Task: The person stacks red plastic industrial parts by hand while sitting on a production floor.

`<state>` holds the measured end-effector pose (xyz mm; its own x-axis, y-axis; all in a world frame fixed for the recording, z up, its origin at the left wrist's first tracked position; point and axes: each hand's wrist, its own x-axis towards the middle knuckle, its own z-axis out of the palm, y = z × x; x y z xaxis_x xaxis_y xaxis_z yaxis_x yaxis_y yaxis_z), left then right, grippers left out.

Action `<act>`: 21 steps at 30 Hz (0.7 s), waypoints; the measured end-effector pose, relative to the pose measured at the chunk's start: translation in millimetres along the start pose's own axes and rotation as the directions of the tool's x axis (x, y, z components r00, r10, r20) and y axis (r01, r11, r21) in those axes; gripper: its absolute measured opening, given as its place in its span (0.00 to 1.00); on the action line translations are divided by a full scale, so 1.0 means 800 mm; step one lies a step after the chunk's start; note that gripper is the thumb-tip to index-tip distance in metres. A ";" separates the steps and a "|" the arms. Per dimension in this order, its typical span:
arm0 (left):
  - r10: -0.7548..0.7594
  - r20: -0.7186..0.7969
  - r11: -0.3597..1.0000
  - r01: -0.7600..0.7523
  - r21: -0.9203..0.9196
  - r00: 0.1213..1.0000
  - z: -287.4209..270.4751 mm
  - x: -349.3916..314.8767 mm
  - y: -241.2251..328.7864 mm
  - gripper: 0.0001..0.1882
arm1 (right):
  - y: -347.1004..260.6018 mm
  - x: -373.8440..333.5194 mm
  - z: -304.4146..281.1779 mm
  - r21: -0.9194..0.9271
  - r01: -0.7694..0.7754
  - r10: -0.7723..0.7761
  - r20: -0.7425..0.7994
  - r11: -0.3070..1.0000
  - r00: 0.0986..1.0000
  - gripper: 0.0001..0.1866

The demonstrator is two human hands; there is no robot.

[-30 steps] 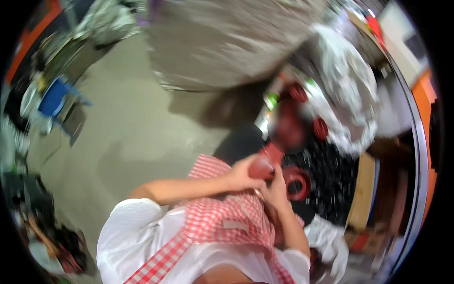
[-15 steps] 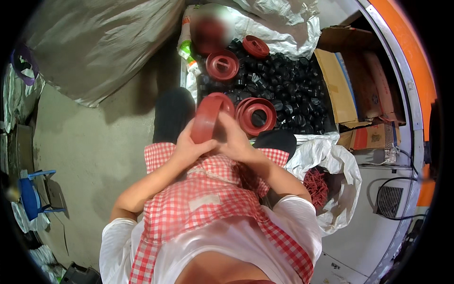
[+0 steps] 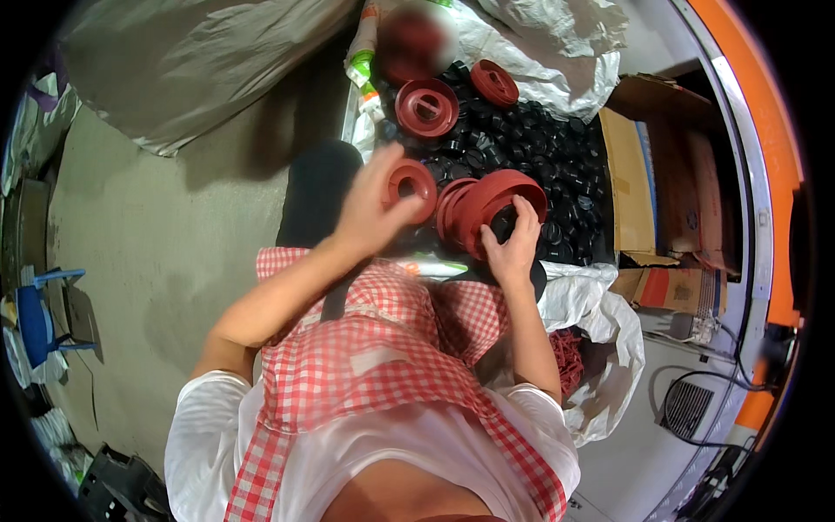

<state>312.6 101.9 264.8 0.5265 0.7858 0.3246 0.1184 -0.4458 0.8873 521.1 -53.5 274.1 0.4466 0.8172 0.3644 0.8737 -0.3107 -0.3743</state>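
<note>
My left hand (image 3: 364, 213) was spread, thumb well apart from the fingers, at the near left edge of a small, flat, dull-red plastic ring (image 3: 424, 181); the thumb overlapped its rim. My right hand (image 3: 511, 250) had its thumb and fingers parted against the near side of a larger, deep-walled, dull-red plastic ring (image 3: 497, 191), though I couldn't tell whether they pinched it. That large ring was tilted, beside a narrower red plastic ring (image 3: 447, 209), over a heap of small, round, black plastic caps (image 3: 561, 170). Farther off, two round, dish-shaped red plastic pieces (image 3: 426, 108) lay on the caps. Near my right forearm, a crumpled white plastic sack (image 3: 619, 383) held thin red strips (image 3: 567, 358).
</note>
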 end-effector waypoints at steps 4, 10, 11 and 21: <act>0.248 -0.094 0.861 -0.175 0.478 0.964 -0.029 0.037 -0.020 0.32 | 0.092 -0.027 0.069 -0.207 -0.072 0.149 0.388 0.976 0.910 0.44; 0.171 -0.192 0.972 -0.133 0.193 0.966 -0.031 0.022 -0.068 0.23 | 0.021 0.023 0.080 -0.083 -0.077 0.096 0.251 0.994 0.963 0.33; 0.158 -0.197 0.982 -0.133 0.134 0.968 -0.027 0.026 -0.071 0.23 | -0.005 0.036 0.096 0.088 -0.219 0.170 0.387 0.972 0.906 0.30; 0.082 -0.154 0.996 -0.085 -0.012 0.985 -0.035 0.046 -0.075 0.19 | -0.052 0.035 0.237 0.431 -0.275 0.047 0.468 0.859 0.883 0.41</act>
<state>301.4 169.7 232.7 0.3982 0.8034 0.4427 0.0636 -0.5057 0.8604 461.1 74.5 138.2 0.3455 0.9336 -0.0951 0.5448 -0.2821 -0.7897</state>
